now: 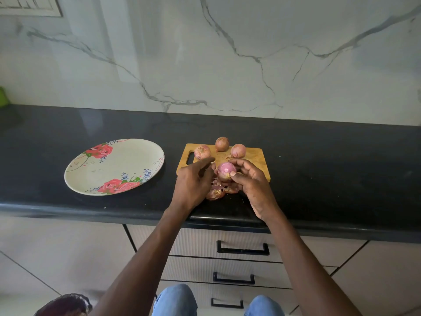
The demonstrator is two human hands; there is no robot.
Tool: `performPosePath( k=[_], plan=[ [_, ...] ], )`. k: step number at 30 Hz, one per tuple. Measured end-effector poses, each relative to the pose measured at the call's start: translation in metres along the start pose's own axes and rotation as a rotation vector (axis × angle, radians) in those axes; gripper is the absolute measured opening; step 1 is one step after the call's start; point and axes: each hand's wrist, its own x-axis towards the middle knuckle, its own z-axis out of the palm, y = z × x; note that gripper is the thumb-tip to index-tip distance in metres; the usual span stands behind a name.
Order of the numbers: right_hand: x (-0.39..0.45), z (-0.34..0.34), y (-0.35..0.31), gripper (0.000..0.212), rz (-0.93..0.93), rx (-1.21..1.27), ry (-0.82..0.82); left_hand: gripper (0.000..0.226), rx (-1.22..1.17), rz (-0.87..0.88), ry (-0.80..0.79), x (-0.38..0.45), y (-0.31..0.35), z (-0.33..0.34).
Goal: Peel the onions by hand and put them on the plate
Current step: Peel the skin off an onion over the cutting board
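Four small round onions are in view, and one is in the person's hands. The right hand (247, 179) holds the half-peeled pink onion (226, 171) over the near edge of the light wooden cutting board (252, 157), with its fingers (241, 165) curled round the onion and the thumb pressing on its side. The left hand (193, 179) is just beside the onion, its fingers stretched out and a little apart, holding nothing that can be seen.

Three unpeeled brown-pink onions (222, 143) sit along the far edge of the board. Dry reddish onion skins (216, 192) lie in a small heap on the black shiny table (319, 179), close to its near edge. The round white plate with red roses (91, 169) waits to the left of the board, with no onion on it.

To do this step well, the right hand should hold the onion firmly but not squash it. The left fingers should pinch a loose edge of skin near the tip and pull it down in one long strip. Turning the onion a bit after each pull would likely help. Any thin skin left at the root end should come off before the onion goes to the plate.
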Motion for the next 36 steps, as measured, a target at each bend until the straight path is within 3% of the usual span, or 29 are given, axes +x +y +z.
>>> performPosePath(
  k=[4,15,20,23,26,36],
  plan=[
    [-0.001,-0.001,-0.001,0.029,-0.030,-0.039,0.005,0.033,-0.077,0.059,-0.092,-0.004,0.008,-0.005],
    [-0.003,-0.001,-0.001,0.035,-0.077,-0.088,0.000,0.026,-0.146,0.061,-0.084,-0.006,0.009,-0.007],
    [-0.001,-0.003,0.002,0.036,-0.077,-0.127,-0.009,0.040,-0.151,-0.006,-0.138,-0.002,0.003,-0.005],
    [-0.002,-0.003,0.000,0.036,-0.063,-0.118,-0.031,0.028,-0.125,0.022,-0.168,0.000,0.003,-0.007],
    [-0.006,-0.002,-0.003,0.038,-0.060,-0.100,-0.074,0.019,-0.108,0.030,-0.134,0.001,0.000,-0.007],
    [0.000,-0.003,0.002,0.029,-0.037,-0.090,-0.039,0.024,-0.031,-0.045,0.047,0.002,0.003,0.000]
  ],
)
